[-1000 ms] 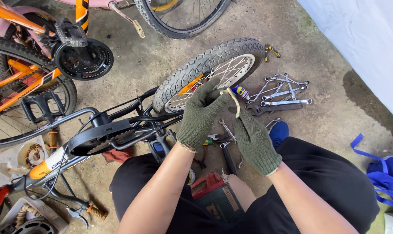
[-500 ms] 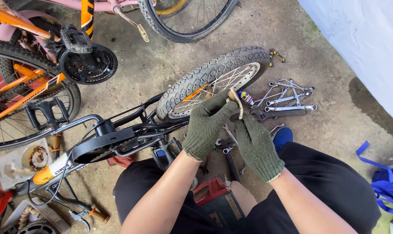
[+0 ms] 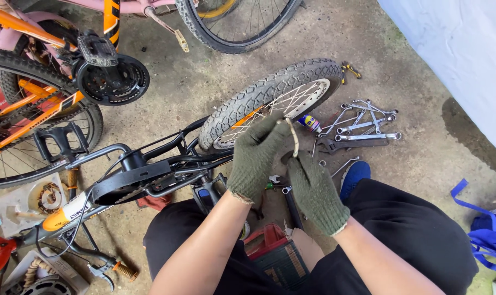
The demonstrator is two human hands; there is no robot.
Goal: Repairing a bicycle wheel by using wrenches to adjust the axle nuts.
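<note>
— Since the earlier frames our two hands have come a little lower and closer to us, away from the tyre, and the small curved piece came with them.

— Yes. Our left hand [image 3: 257, 155], in a green knit glove, has its fingers bent and closed on the top end of the thin curved strip [image 3: 295, 136]. Our right hand [image 3: 315, 191], also gloved, is half closed with the fingers pointing up to the lower end. We cannot tell if it really grips there.

— Where is the strip now?

— It is in the air between the hands, just in front of the small bicycle wheel [image 3: 272, 101], which lies low over the concrete floor [image 3: 215, 87]. The wrenches [image 3: 362, 123] and a small spray can [image 3: 310, 122] lie on the floor beyond it.

— How will it handle, in our judgement?

— It looks light and thin, and it keeps a curve, so we think it is bendable, perhaps rubber or soft plastic. We cannot say the material. The thick gloves take away feeling, so a thin piece could slip.

— So where to hold?

— Near both ends, pinched between thumb and finger, not in the middle.
</note>
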